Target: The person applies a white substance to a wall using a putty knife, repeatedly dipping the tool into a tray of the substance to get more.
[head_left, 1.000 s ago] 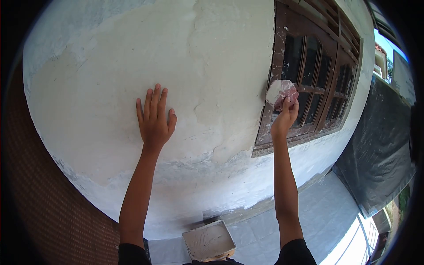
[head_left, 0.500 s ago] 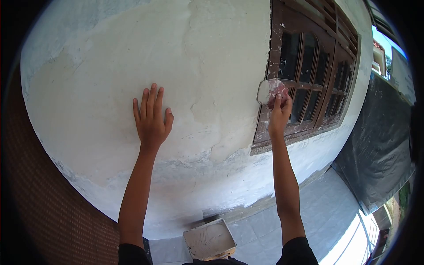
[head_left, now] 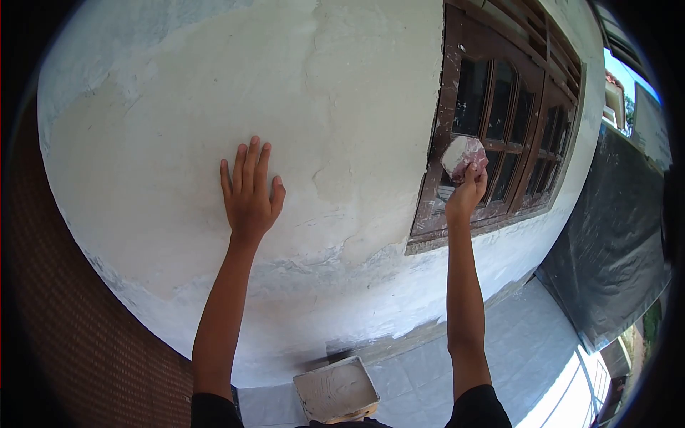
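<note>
My left hand (head_left: 250,189) lies against the pale plastered wall (head_left: 178,128), its fingers spread and nothing held. On the right, my right hand (head_left: 467,191) pinches the lower right edge of a flat reddish piece (head_left: 464,157) smeared with whitish paste. That piece is in front of the left part of the brown wooden window (head_left: 499,143); whether it touches the frame I cannot tell. Uneven patches and a rough vertical seam mark the wall between my hands.
A square tub (head_left: 337,389) of whitish paste sits below at the wall's foot, on a grey sheet (head_left: 421,385). A dark tarp (head_left: 606,242) hangs at the right. Brown woven matting (head_left: 93,328) is at the lower left.
My right hand has moved a little to the right and slightly down with the reddish piece, further over the window. My left hand stays on the wall.
</note>
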The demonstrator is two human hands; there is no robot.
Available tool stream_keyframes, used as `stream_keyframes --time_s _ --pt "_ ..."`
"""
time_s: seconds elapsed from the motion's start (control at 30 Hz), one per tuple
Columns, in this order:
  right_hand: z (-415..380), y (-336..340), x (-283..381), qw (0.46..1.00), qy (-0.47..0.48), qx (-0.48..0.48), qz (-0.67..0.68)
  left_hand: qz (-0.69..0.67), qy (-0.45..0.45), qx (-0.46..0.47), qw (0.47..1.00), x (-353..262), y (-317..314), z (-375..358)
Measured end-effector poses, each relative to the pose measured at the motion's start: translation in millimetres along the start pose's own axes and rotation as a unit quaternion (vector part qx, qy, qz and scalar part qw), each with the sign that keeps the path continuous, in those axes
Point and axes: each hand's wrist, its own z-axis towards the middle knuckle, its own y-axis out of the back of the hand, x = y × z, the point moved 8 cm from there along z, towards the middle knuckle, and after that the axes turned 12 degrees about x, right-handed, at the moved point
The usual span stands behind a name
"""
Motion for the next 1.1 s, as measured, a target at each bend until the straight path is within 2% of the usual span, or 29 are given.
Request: stream_keyframes --time_s 0.03,0.07,0.13,0.17,0.2,0.27,0.3,0.43,0.63,0.77,0.87,0.93,1.0,1.07,1.1 --pt "-6 -11 0 0.999 -0.012 0.045 0.02 0.001 0.0 -0.001 1.0 -1 0 1" --pt "-10 -18 0 0.999 -0.011 0.044 0.018 -0.001 0.0 0.0 1.0 -1 -1 1" --pt "-16 -46 0 0.986 -0.007 0.167 0.004 -0.003 -0.003 -0.005 1.0 -1 -1 0" --pt "-16 -53 2 0.982 -0.007 0.188 -0.003 -0.003 -0.003 -0.004 1.0 -1 -1 0" --pt "-16 -51 1 0.982 -0.008 0.188 -0.002 -0.004 -0.003 -0.002 1.0 -1 -1 0" --pt "-12 -47 -2 0.972 -0.043 0.181 0.143 -0.004 -0.001 -0.003 1.0 0 0 0" --pt "-12 -45 -2 0.969 -0.068 0.183 0.153 -0.003 -0.001 -0.003 1.0 -1 0 0" --pt "-18 -49 7 0.967 -0.078 0.191 0.151 -0.003 -0.001 -0.005 1.0 -1 1 1" --pt "-31 -79 18 0.949 -0.072 0.289 0.105 -0.001 -0.002 -0.006 1.0 0 0 0" --pt "-36 -89 17 0.948 -0.09 0.29 0.094 -0.006 0.001 -0.005 1.0 -1 1 0" --pt "-42 -98 22 0.948 -0.087 0.305 0.029 -0.008 -0.001 -0.003 1.0 0 1 0" --pt "-49 -109 31 0.936 -0.059 0.33 -0.103 -0.012 0.001 0.0 1.0 0 0 0" --pt "-37 -100 30 0.94 -0.041 0.31 -0.138 -0.012 0.002 0.005 1.0 1 -1 0" --pt "-18 -71 31 0.935 -0.01 0.233 -0.266 -0.01 0.003 0.008 1.0 2 -1 0" --pt "-13 -59 30 0.95 -0.013 0.203 -0.235 -0.013 0.002 0.007 1.0 1 -1 0"
